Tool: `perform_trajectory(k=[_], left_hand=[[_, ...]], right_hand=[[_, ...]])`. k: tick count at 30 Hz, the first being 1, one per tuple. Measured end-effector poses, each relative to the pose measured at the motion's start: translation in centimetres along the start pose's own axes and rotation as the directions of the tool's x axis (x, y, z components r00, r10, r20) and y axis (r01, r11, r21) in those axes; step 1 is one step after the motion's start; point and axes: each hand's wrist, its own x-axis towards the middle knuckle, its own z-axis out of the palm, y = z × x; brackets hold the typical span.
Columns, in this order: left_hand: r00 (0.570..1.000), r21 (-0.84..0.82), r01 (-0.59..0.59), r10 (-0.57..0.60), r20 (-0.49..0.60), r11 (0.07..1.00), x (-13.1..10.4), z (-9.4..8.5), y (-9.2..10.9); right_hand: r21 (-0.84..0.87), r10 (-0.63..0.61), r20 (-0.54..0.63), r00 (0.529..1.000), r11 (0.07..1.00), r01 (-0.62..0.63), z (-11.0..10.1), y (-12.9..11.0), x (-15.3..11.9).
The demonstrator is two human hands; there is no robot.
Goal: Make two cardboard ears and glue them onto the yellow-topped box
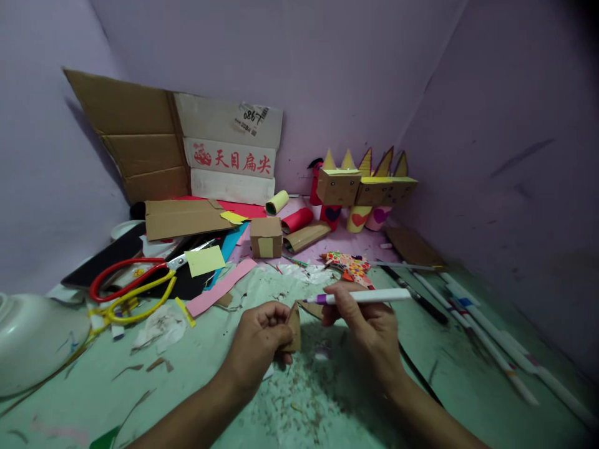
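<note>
While the green work surface spreads beneath your forearms and around the small cardboard box, a flattened carton with red printed characters stands opened behind that box and to its left. Left of the box and nearer to you lie the scissors, one handle red and the other yellow, their blades partly covered by a pale yellow paper. To the right of the box and slightly behind it you have three figures with cardboard heads, pointed ears and heart-marked tube bodies. Just left of the box lies a flat cardboard strip.

Nearer to you than the box and to its right, your right hand grasps a white marker, its purple end aimed leftward. Your left hand, directly in front of the box, pinches a small cardboard piece between thumb and fingers. That piece sits in front of the box and slightly right of it, with its pointed end up. You have the marker's tip just beside that point; whether the two touch, you cannot tell from this view.
</note>
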Motion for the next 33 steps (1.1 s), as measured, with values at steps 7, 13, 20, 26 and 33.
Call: perform_trajectory(k=[7,13,20,26,33], left_hand=[[1.0,-0.011,0.01,-0.01,0.02,1.0,-0.1,-0.2,0.0],[1.0,0.0,-0.004,0.004,0.031,1.0,0.0,-0.1,0.1],[1.0,0.008,-0.007,0.007,0.015,1.0,0.0,0.1,0.1],[1.0,-0.006,-0.011,0.012,0.026,1.0,-0.1,0.0,0.0],[0.999,-0.005,-0.009,0.009,0.039,1.0,-0.1,0.1,0.1]], right_hand=[[-0.111,-0.097,0.073,0.993,0.988,0.105,0.1,0.7,-0.2],[-0.139,-0.144,0.102,0.984,0.978,0.157,0.1,1.1,-0.1],[-0.171,-0.133,0.114,0.985,0.974,0.151,0.2,1.2,-0.1],[-0.228,-0.104,0.112,0.988,0.965,0.128,0.0,0.9,-0.3],[-0.217,-0.153,0.073,0.986,0.962,0.165,0.1,0.9,-0.2]])
